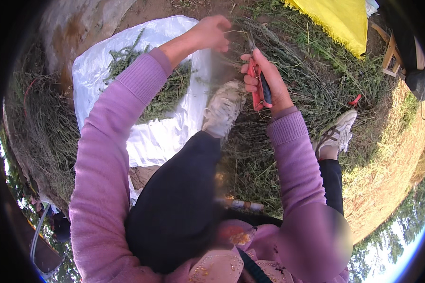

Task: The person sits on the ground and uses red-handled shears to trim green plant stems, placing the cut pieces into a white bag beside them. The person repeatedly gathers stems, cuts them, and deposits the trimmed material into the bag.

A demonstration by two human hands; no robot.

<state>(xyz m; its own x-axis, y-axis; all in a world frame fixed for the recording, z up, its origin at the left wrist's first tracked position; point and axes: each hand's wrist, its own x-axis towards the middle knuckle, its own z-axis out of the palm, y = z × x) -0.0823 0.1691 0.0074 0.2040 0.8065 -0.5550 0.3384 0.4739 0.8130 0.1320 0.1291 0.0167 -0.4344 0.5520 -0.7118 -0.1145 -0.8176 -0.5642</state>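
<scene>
The right hand (265, 78) wraps around the red-and-dark handles of 1 pair of shears (256, 96), with the thumb along the upper part and the fingers curled over the red side; the blades point away from the body, toward the top of the view, and how far they are parted is not clear. The left hand (213, 34) is just to the left of the blade tips, above the edge of a white plastic sheet (146, 150). Its fingers are bent and blurred; 1 thin pale stem (237, 31) extends from near them toward the blades, but whether they grip it cannot be told. Judged by appearance, the shears are rigid, moderately heavy and secure when held by both handles, clear of the blades. The stem is probably light, springy and easily snapped; hold it by its bare length between thumb and fingertip, well apart from the cutting edges. The leafy sprigs (167, 100) on the sheet look soft and tangled; lift these loosely from beneath. The heap of stalks (300, 70) beside the right hand appears stiffer and scratchy; grasp it in small bunches.
</scene>
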